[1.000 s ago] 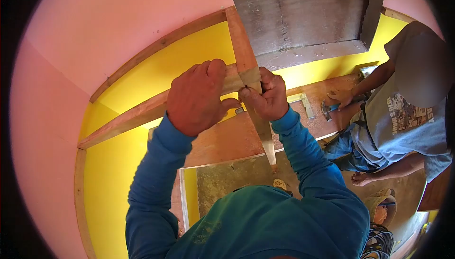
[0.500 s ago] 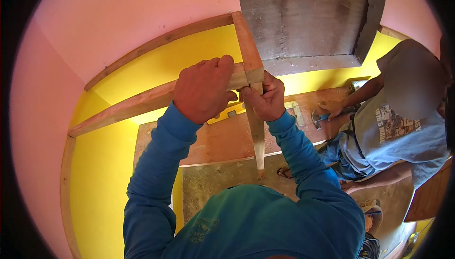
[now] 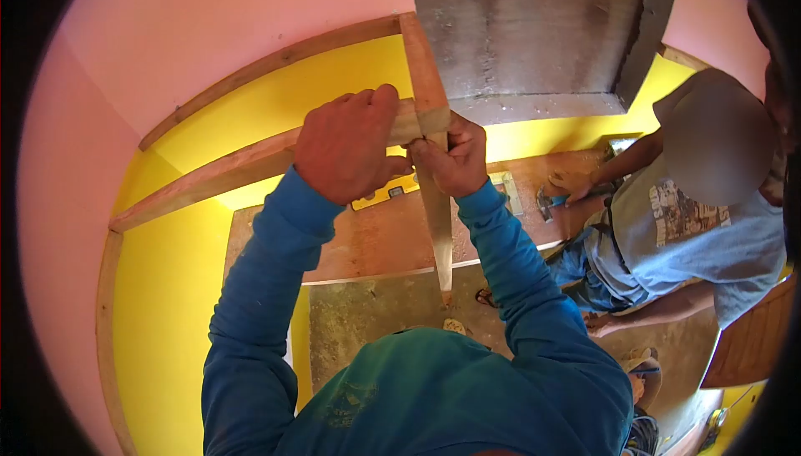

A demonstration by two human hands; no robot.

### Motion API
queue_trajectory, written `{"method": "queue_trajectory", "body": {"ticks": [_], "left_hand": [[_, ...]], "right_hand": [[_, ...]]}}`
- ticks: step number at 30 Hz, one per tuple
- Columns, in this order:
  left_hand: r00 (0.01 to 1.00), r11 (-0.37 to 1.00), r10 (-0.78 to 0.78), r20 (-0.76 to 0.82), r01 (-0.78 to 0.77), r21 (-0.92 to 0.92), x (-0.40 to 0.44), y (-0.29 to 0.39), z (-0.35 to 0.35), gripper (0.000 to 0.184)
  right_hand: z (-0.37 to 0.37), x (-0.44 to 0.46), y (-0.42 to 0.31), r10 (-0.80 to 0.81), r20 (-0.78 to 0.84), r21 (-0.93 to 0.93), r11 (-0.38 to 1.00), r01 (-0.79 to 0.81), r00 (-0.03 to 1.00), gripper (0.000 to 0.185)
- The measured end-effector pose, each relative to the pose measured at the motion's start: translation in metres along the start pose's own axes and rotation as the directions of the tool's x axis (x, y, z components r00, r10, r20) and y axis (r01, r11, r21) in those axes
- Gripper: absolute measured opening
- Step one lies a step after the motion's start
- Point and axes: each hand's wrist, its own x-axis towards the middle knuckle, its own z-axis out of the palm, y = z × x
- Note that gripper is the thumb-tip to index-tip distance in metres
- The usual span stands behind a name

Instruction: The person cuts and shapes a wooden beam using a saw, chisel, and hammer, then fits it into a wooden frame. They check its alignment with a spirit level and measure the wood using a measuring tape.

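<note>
1. Three pale wooden beams meet at one corner near 12 o'clock: a long rail (image 3: 225,171) running toward 9, a short crosspiece (image 3: 424,64) toward 12, a narrow post (image 3: 439,231) toward 6.
2. Two hands on it. Left hand (image 3: 346,146), around 11, is wrapped over the rail, knuckles up, thumb lower. Right hand (image 3: 455,156), around 1, grips the post just below the corner, thumb nearest us; can't tell if it's pinching anything small.
3. Both blue-sleeved arms reach up, elbows bent.
4. One co-worker (image 3: 676,222) at 3, one blue-handled hammer (image 3: 549,202).
</note>
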Motion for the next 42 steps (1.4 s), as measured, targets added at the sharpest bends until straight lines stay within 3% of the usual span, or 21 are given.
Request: {"method": "queue_trajectory", "body": {"ticks": [2,6,9,15,20,23,26,27,30,33,36,42], "left_hand": [[0.999,0.999,0.032,0.017,-0.031,-0.017,0.000,-0.003,0.000,0.063],[0.994,0.993,0.105,0.009,-0.104,-0.050,0.002,-0.004,-0.006,0.067],[0.990,0.998,0.042,0.132,-0.036,-0.045,0.013,-0.007,-0.009,0.057],[0.908,0.900,-0.098,0.408,0.256,-0.353,0.038,-0.014,-0.011,0.044],[0.911,0.939,-0.045,0.410,0.178,-0.293,0.046,-0.010,-0.011,0.042],[0.910,0.951,-0.080,0.407,0.192,-0.243,0.048,-0.004,-0.010,0.041],[0.900,0.952,-0.127,0.416,0.228,-0.203,0.047,0.003,-0.013,0.039],[0.896,0.952,-0.137,0.422,0.237,-0.193,0.047,0.005,-0.014,0.039],[0.892,0.930,-0.096,0.441,0.239,-0.280,0.047,-0.007,-0.005,0.039],[0.888,0.904,-0.069,0.455,0.248,-0.349,0.046,-0.014,-0.002,0.037],[0.885,0.851,-0.082,0.459,0.302,-0.429,0.046,-0.011,-0.008,0.034],[0.858,0.881,-0.103,0.502,0.313,-0.355,0.044,-0.010,-0.006,0.033]], "right_hand": [[-0.005,-0.001,0.003,0.030,0.040,0.020,0.999,-0.031,0.999,0.025],[-0.003,-0.014,0.001,-0.026,-0.030,-0.104,0.994,0.023,0.999,0.026],[0.003,-0.029,0.019,0.027,-0.113,-0.086,0.996,-0.037,0.993,0.029],[0.000,-0.034,0.018,0.147,-0.066,-0.109,0.982,-0.154,0.987,0.033],[-0.003,-0.031,0.023,0.023,-0.042,-0.231,0.972,-0.032,0.999,0.032],[-0.004,-0.031,0.017,0.139,-0.029,-0.195,0.971,-0.142,0.990,0.031],[-0.002,-0.030,0.024,-0.046,-0.057,-0.250,0.968,0.030,0.997,0.029],[-0.002,-0.030,0.025,-0.040,-0.066,-0.270,0.963,0.021,0.997,0.032],[-0.003,-0.029,0.026,-0.059,-0.088,-0.340,0.940,0.026,0.994,0.043],[-0.006,-0.029,0.017,0.020,-0.033,-0.415,0.909,-0.032,0.999,0.037],[-0.006,-0.024,0.020,-0.043,-0.028,-0.421,0.907,0.027,0.999,0.039],[-0.010,-0.028,0.023,-0.045,0.000,-0.428,0.903,0.041,0.999,0.041]]}}
